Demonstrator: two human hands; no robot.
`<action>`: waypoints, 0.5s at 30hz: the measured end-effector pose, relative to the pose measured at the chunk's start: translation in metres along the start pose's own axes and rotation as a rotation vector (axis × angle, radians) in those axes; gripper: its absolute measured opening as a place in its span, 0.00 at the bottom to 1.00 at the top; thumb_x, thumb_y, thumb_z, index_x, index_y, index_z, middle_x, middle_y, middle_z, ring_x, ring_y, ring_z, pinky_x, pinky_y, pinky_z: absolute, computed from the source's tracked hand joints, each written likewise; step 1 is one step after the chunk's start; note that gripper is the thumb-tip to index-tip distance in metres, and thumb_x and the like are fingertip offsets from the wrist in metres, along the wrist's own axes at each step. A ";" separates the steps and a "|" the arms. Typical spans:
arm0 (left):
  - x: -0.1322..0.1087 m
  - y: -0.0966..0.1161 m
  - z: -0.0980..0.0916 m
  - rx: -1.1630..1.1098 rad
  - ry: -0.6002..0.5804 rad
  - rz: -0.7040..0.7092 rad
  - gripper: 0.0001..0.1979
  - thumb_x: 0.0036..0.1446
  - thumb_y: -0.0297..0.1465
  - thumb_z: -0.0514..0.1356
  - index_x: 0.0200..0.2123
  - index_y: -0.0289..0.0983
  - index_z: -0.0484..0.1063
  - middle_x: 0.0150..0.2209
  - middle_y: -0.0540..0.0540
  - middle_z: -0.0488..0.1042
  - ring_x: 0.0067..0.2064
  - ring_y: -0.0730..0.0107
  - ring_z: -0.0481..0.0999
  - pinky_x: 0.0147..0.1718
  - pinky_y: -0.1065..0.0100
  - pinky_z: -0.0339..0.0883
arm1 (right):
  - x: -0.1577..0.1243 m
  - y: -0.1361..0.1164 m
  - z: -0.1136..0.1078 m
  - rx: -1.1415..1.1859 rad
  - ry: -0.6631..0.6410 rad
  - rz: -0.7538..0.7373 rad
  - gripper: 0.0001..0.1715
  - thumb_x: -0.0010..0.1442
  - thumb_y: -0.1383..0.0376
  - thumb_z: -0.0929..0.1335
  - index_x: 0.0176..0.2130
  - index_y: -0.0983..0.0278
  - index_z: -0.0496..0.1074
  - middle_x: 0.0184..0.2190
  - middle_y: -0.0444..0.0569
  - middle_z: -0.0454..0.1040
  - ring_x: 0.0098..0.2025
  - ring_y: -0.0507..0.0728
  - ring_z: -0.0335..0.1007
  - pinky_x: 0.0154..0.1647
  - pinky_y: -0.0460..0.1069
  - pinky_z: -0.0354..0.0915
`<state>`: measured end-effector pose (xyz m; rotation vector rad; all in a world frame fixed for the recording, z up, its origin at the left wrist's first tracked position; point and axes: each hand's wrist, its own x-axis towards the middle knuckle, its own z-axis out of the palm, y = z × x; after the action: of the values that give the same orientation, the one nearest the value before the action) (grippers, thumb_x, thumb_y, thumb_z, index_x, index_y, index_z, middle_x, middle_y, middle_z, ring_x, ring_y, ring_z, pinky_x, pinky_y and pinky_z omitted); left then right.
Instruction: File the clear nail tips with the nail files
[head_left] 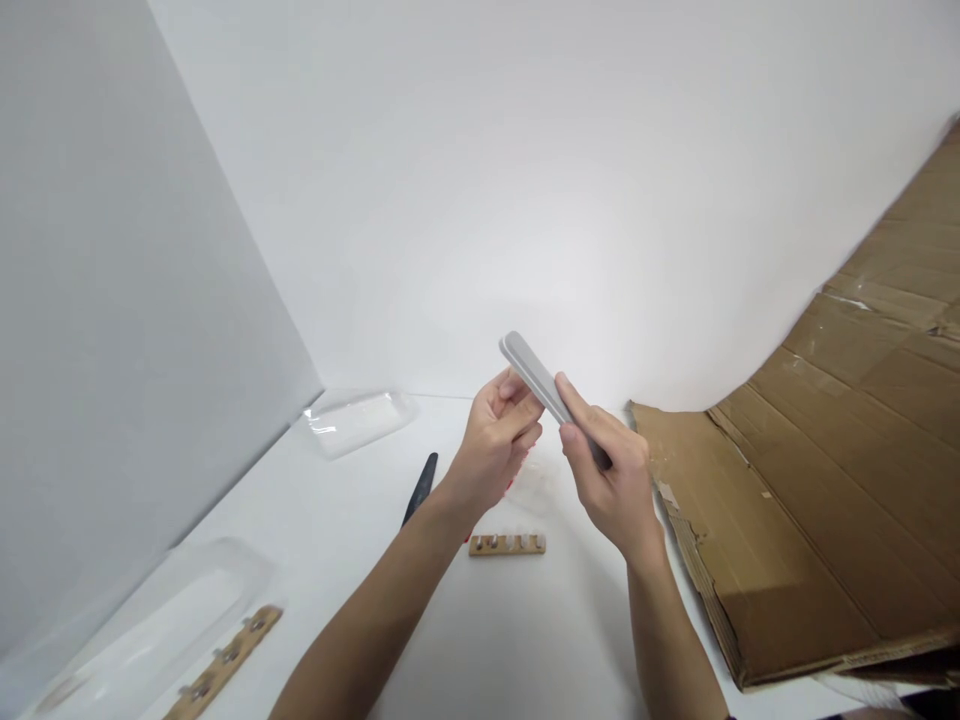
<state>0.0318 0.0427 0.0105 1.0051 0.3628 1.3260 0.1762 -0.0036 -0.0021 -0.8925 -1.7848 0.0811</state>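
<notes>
A long, narrow grey piece (536, 372) with rounded ends, seemingly two flat layers lying together, is held up at a slant above the table. My right hand (611, 475) grips its lower end, thumb on one side and fingers on the other. The fingers of my left hand (499, 435) are curled and closed at its underside, near the middle; their tips are partly hidden. Below my hands lies a small wooden strip (507, 546) with a row of several metal hooks. Red bits (510, 487) show beside my left hand, too small to name.
Folded brown cardboard (757, 540) fills the right side. A black tapered object (420, 488) lies partly behind my left forearm. Clear plastic packaging (360, 422) lies at the back left, with another clear shell (165, 610) and a longer hook strip (225, 660) at the front left.
</notes>
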 end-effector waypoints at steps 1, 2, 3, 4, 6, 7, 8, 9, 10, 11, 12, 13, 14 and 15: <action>0.000 -0.001 0.000 -0.008 -0.009 0.000 0.33 0.50 0.38 0.79 0.30 0.40 0.52 0.23 0.62 0.52 0.20 0.87 0.42 0.16 0.77 0.38 | 0.000 0.001 0.001 -0.001 0.012 -0.011 0.28 0.75 0.67 0.64 0.71 0.57 0.69 0.27 0.39 0.62 0.28 0.51 0.56 0.30 0.46 0.61; 0.000 -0.001 0.000 -0.015 -0.020 -0.003 0.33 0.50 0.38 0.79 0.30 0.40 0.52 0.23 0.62 0.53 0.20 0.88 0.43 0.16 0.77 0.38 | 0.000 0.001 0.002 -0.005 0.028 -0.019 0.28 0.75 0.68 0.64 0.71 0.57 0.69 0.26 0.39 0.61 0.27 0.51 0.56 0.29 0.46 0.61; -0.001 -0.001 0.000 -0.023 -0.034 -0.009 0.34 0.50 0.38 0.79 0.30 0.40 0.51 0.23 0.62 0.53 0.20 0.88 0.43 0.16 0.78 0.39 | 0.000 0.002 0.003 -0.013 0.048 -0.024 0.28 0.75 0.68 0.64 0.71 0.57 0.69 0.26 0.39 0.60 0.27 0.51 0.55 0.29 0.46 0.60; -0.001 -0.002 0.000 -0.030 -0.048 -0.017 0.33 0.51 0.37 0.79 0.30 0.40 0.51 0.23 0.62 0.54 0.20 0.87 0.42 0.17 0.78 0.40 | 0.001 0.002 0.003 -0.024 0.072 -0.028 0.29 0.75 0.68 0.64 0.71 0.57 0.69 0.26 0.38 0.59 0.27 0.51 0.55 0.28 0.46 0.60; -0.002 -0.001 0.000 -0.037 -0.069 -0.038 0.32 0.53 0.36 0.77 0.31 0.41 0.51 0.23 0.62 0.55 0.21 0.87 0.42 0.17 0.78 0.39 | 0.002 0.003 0.003 -0.051 0.109 -0.027 0.29 0.75 0.69 0.64 0.71 0.57 0.69 0.26 0.38 0.58 0.26 0.51 0.54 0.29 0.46 0.61; -0.003 0.000 0.000 -0.038 -0.073 -0.043 0.32 0.54 0.36 0.77 0.31 0.41 0.51 0.24 0.62 0.55 0.21 0.86 0.41 0.17 0.78 0.39 | 0.002 0.004 0.002 -0.060 0.118 -0.026 0.29 0.75 0.69 0.64 0.71 0.57 0.68 0.26 0.38 0.58 0.26 0.51 0.54 0.29 0.46 0.61; -0.003 0.001 -0.001 -0.039 -0.073 -0.044 0.32 0.55 0.36 0.77 0.31 0.41 0.51 0.24 0.62 0.56 0.21 0.86 0.41 0.17 0.77 0.39 | 0.002 0.004 0.000 -0.064 0.114 -0.026 0.29 0.75 0.68 0.64 0.71 0.57 0.68 0.26 0.39 0.59 0.27 0.51 0.55 0.30 0.46 0.62; -0.004 0.003 -0.001 -0.038 -0.068 -0.042 0.31 0.55 0.36 0.76 0.31 0.41 0.51 0.24 0.62 0.56 0.21 0.86 0.40 0.17 0.77 0.39 | 0.002 0.004 -0.001 -0.061 0.100 -0.031 0.29 0.75 0.68 0.64 0.71 0.56 0.68 0.26 0.39 0.59 0.27 0.51 0.55 0.30 0.46 0.62; -0.004 0.004 -0.002 -0.038 -0.062 -0.037 0.32 0.55 0.36 0.77 0.31 0.41 0.51 0.24 0.62 0.55 0.21 0.86 0.39 0.16 0.77 0.38 | 0.002 0.004 -0.003 -0.053 0.081 -0.039 0.29 0.75 0.68 0.64 0.71 0.56 0.68 0.26 0.39 0.60 0.27 0.51 0.55 0.29 0.46 0.62; -0.004 0.006 -0.003 -0.039 -0.053 -0.029 0.32 0.55 0.35 0.77 0.31 0.41 0.51 0.24 0.62 0.54 0.21 0.85 0.39 0.16 0.77 0.38 | 0.002 0.004 -0.005 -0.041 0.058 -0.047 0.29 0.75 0.68 0.64 0.71 0.56 0.69 0.26 0.39 0.60 0.27 0.51 0.55 0.29 0.46 0.62; -0.004 0.008 -0.004 -0.041 -0.045 -0.020 0.32 0.54 0.35 0.77 0.31 0.41 0.51 0.24 0.62 0.53 0.22 0.85 0.38 0.16 0.78 0.39 | 0.002 0.003 -0.006 -0.027 0.035 -0.055 0.29 0.74 0.68 0.65 0.71 0.56 0.69 0.26 0.39 0.59 0.27 0.51 0.55 0.29 0.46 0.61; -0.004 0.009 -0.004 -0.042 -0.038 -0.012 0.33 0.53 0.35 0.78 0.30 0.41 0.51 0.23 0.62 0.51 0.22 0.84 0.38 0.16 0.78 0.39 | 0.002 0.003 -0.007 -0.013 0.015 -0.060 0.29 0.74 0.68 0.66 0.70 0.56 0.69 0.26 0.39 0.59 0.27 0.51 0.55 0.28 0.46 0.61; -0.004 0.010 -0.004 -0.044 -0.033 -0.007 0.33 0.52 0.35 0.78 0.30 0.41 0.51 0.23 0.62 0.50 0.22 0.83 0.38 0.16 0.78 0.40 | 0.002 0.002 -0.007 0.001 0.000 -0.063 0.29 0.73 0.68 0.66 0.70 0.56 0.70 0.26 0.39 0.59 0.27 0.50 0.54 0.28 0.45 0.60; -0.003 0.010 -0.004 -0.046 -0.033 -0.008 0.33 0.52 0.35 0.78 0.30 0.41 0.51 0.23 0.62 0.49 0.22 0.83 0.38 0.16 0.78 0.40 | 0.002 0.002 -0.007 0.012 -0.008 -0.064 0.30 0.73 0.69 0.67 0.70 0.55 0.70 0.27 0.38 0.58 0.27 0.50 0.54 0.28 0.45 0.60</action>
<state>0.0215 0.0403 0.0150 0.9852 0.3099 1.3040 0.1832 -0.0036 0.0013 -0.8270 -1.8167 0.0543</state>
